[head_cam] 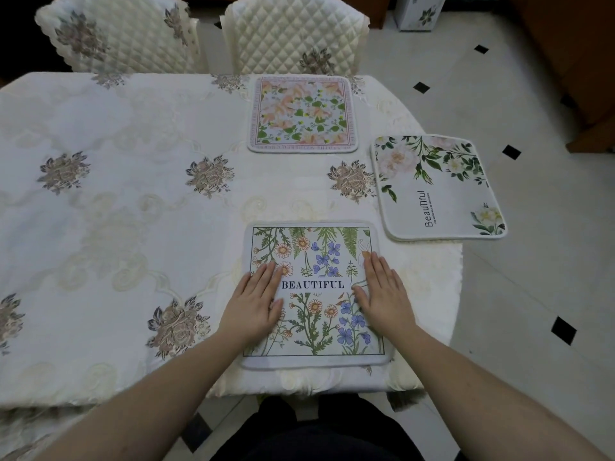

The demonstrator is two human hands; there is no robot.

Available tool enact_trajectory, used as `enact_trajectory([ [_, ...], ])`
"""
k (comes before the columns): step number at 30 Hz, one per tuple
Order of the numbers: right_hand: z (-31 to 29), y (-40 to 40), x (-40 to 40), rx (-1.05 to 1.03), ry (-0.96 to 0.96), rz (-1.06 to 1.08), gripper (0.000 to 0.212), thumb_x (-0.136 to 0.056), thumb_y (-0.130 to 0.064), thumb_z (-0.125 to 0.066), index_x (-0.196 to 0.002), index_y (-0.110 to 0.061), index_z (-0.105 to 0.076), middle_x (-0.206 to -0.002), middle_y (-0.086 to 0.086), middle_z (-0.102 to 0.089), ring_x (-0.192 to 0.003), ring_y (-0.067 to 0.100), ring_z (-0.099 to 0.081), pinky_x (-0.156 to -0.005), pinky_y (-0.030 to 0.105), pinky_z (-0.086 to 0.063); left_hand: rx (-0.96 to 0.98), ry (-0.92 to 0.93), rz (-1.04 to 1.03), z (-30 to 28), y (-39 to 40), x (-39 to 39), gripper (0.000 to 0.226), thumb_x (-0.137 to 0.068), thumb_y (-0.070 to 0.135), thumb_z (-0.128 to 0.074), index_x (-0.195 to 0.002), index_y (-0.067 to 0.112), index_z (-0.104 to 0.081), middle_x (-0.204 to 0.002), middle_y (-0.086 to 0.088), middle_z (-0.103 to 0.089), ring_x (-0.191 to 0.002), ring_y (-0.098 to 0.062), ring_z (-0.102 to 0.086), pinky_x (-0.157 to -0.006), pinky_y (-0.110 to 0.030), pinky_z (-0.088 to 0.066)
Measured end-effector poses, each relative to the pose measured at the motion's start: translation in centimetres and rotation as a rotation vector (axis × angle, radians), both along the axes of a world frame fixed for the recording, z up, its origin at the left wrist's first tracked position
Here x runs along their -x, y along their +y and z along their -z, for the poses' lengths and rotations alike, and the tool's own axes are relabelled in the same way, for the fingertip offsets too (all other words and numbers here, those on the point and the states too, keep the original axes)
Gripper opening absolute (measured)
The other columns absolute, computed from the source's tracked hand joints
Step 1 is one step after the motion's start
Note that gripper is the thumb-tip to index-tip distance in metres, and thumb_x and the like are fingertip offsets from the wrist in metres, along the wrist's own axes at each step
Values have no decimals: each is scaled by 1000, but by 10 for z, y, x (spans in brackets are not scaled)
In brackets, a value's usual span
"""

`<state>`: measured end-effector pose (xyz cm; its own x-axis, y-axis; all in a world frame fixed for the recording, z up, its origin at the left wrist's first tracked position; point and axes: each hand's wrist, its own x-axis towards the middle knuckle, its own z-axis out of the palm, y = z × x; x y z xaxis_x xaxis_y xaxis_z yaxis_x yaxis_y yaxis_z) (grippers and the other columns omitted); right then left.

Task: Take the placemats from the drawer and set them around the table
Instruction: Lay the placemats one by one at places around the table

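Note:
Three placemats lie on the table (116, 134), which is covered by a cream embroidered cloth. The nearest placemat (314, 257), printed with wildflowers and the word BEAUTIFUL, sits at the front edge. My left hand (256, 302) rests flat on its left side with fingers straight. My right hand (382, 291) lies flat on its right side. A pink-and-green floral placemat (301, 114) lies at the far edge. A white placemat with roses and green leaves (436, 188) lies at the right end, partly overhanging the table's edge.
Two chairs with quilted cream covers (293, 34) (116, 31) stand behind the far edge. Pale tiled floor with small black diamonds (532, 261) spreads to the right. A white floral box (421, 11) stands on the floor at the back.

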<state>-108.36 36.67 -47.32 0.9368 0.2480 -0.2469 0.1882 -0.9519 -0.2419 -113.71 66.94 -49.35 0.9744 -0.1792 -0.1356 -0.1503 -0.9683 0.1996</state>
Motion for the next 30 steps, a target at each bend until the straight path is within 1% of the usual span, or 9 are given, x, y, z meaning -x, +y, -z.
enact_trajectory([
  [3,1,-1,0,-5,-17,-7,74,-96,-60,-5,-158,-22,8,-163,-8,13,-150,7,13,-122,30,6,-14,24,81,-9,14,-35,62,-104,53,-12,-158,26,0,-165,6,3,-153,-14,-2,-122,-34,2],
  [7,-1,1,1,25,-18,-6,75,-94,-61,-1,-157,-22,11,-164,-6,13,-150,8,14,-121,29,9,-37,138,75,-20,21,-78,61,-101,55,-3,-153,31,16,-161,10,18,-150,-8,15,-123,-32,3],
  [10,-3,4,3,41,-18,14,74,-95,-58,-2,-157,-20,6,-165,-4,7,-150,9,10,-120,29,10,-27,174,6,-22,25,-92,73,-93,62,7,-155,24,15,-164,5,17,-152,-12,12,-124,-33,0],
  [12,-6,9,1,41,-26,20,72,-95,-55,-4,-157,-19,1,-165,-4,2,-150,9,8,-120,28,10,18,170,-79,-20,24,-95,79,-89,63,11,-156,22,13,-165,3,15,-152,-12,13,-124,-33,2],
  [17,-13,42,-17,-9,-8,-76,68,-96,-53,-3,-157,-22,-3,-164,-6,-1,-148,7,12,-119,28,15,71,85,-233,-13,4,-87,68,-97,56,2,-155,23,12,-164,5,14,-151,-11,14,-122,-31,8],
  [22,-16,107,-50,-53,4,-212,68,-95,-47,0,-158,-21,0,-166,-5,3,-150,9,12,-119,30,14,82,15,-245,-5,4,-87,66,-101,52,-9,-158,22,4,-165,5,9,-152,-10,10,-123,-31,7],
  [27,-8,160,-79,-87,-7,-296,78,-89,-45,9,-158,-16,-9,-166,-2,-3,-152,11,4,-116,26,18,106,-6,-237,-3,4,-86,63,-100,47,-6,-157,21,3,-164,5,9,-152,-10,11,-123,-30,6],
  [28,-3,163,-83,-78,-5,-297,76,-90,-44,8,-158,-16,-10,-166,-1,-5,-152,12,2,-117,27,16,115,-11,-237,-3,5,-86,62,-99,46,-5,-156,22,4,-164,5,10,-151,-9,11,-122,-29,8],
  [30,3,164,-83,-44,-46,-285,66,-97,-39,-5,-156,-14,-22,-164,1,-18,-152,13,-11,-121,29,8,126,-23,-242,-3,6,-87,60,-99,44,-5,-155,23,4,-164,5,7,-151,-9,9,-122,-27,9],
])
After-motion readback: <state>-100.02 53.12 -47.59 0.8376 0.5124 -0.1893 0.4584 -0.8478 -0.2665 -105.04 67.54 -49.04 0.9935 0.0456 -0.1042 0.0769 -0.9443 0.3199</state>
